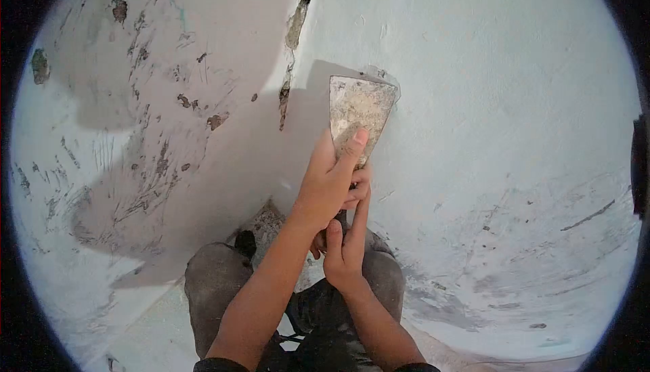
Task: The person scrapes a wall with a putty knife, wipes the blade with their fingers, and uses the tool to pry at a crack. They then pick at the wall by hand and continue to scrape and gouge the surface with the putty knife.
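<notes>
A wide scraper (359, 104) with a worn, plaster-smeared blade points up, its broad edge at the pale wall (487, 101). My left hand (326, 186) is closed around the lower blade and upper handle, thumb pressed along the blade's face. Below it, my right hand (347, 253) grips the handle, with its fingers partly tucked behind my left hand. Most of the handle is hidden by both hands. Beside the blade's upper right corner is a small patch of lifted paint (379, 73).
A deep crack (296, 23) runs down the wall corner left of the scraper. The left wall (223, 47) is pitted and scratched. Dark scuffs (487, 284) mark the lower right wall. My bent knees (217, 274) are close to the corner, below my hands.
</notes>
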Demonstrator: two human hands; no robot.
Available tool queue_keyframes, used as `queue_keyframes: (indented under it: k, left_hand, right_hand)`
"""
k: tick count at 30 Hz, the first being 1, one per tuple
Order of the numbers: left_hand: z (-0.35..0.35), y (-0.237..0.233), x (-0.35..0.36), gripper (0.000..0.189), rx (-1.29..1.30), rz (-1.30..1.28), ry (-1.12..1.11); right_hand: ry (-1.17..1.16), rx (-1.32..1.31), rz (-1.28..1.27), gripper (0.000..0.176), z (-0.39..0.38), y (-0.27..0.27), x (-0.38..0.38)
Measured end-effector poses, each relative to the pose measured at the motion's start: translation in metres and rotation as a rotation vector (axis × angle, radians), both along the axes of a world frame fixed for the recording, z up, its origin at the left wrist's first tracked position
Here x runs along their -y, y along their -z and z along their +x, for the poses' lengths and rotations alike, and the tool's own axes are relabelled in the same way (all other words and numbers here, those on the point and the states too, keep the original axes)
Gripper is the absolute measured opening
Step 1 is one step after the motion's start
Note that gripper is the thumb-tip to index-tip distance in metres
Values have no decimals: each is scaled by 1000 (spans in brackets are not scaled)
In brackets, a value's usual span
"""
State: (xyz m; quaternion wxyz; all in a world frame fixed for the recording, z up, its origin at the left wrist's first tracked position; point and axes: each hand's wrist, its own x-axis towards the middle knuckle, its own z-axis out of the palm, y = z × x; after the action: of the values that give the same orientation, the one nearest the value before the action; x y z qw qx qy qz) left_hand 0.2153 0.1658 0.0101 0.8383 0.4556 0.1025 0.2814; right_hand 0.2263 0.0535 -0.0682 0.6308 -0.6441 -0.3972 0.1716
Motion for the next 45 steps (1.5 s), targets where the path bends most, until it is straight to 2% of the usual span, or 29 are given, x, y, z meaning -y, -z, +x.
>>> queue_keyframes:
  k: [5,8,10,14,18,24,26,27,28,30,32,34,36,37,38,39,40,41,42,43,44,45]
  left_hand:
    - [-3,-6,-1,38,-14,28,-42]
    - [-11,-12,-18,41,-134,72,-11]
    - [-14,-13,-30,43,-129,239,18]
    - [-21,-20,-51,42,-139,452,19]
    - [-19,-26,-61,41,-149,513,56]
    - [-16,-20,-49,32,-164,362,94]
    - [-18,-21,-40,30,-85,160,175]
    - [-17,-19,-34,31,-69,88,148]
    - [-17,-18,-34,31,-65,88,140]
    - [-14,-18,-34,33,206,-8,139]
    - [-12,-26,-29,34,150,66,118]
    - [-10,-19,-20,35,28,134,143]
    - [-6,-9,-4,38,-184,141,18]
    - [-1,6,-2,43,-159,251,61]
    - [2,23,-6,48,-152,365,87]
    - [3,36,-5,48,-46,626,-73]
    - [-8,26,-1,49,-62,702,-121]
    - [-11,33,-2,52,22,557,36]
    - [5,61,-4,43,163,738,-236]
    - [-9,57,-10,40,83,737,-157]
    - [-23,51,-13,37,12,720,-72]
    - [-29,70,-13,34,10,727,-117]
  right_hand:
    - [-49,-84,57,74,-4,3,-4]
    - [-118,-56,-18,75,-8,11,-5]
    - [-171,-100,-61,76,-11,4,-9]
    - [-206,-164,25,75,-10,-3,-17]
    - [-207,-178,73,77,-7,-3,-16]
    - [-213,-159,84,74,-10,2,-16]
    - [-204,-190,82,75,-15,1,-18]
    - [-199,-244,83,75,-16,3,-18]
    - [-206,-240,81,75,-15,3,-17]
    - [-209,-126,61,77,-10,3,-14]
    - [-182,-134,48,75,-5,14,-9]
    - [-66,72,-23,66,0,30,-5]
    - [-71,131,-8,61,1,15,-3]
    - [-18,59,-109,50,-1,12,3]
    - [-43,-123,-172,49,5,20,7]
    - [24,3,-150,53,17,61,7]
    - [-12,-125,-182,53,17,48,7]
    - [-219,156,-65,47,22,24,23]
    - [-73,11,-184,48,14,25,11]
    - [16,117,-184,49,41,78,11]
    - [-72,14,-366,51,5,5,11]
    - [-92,77,-393,53,19,29,10]
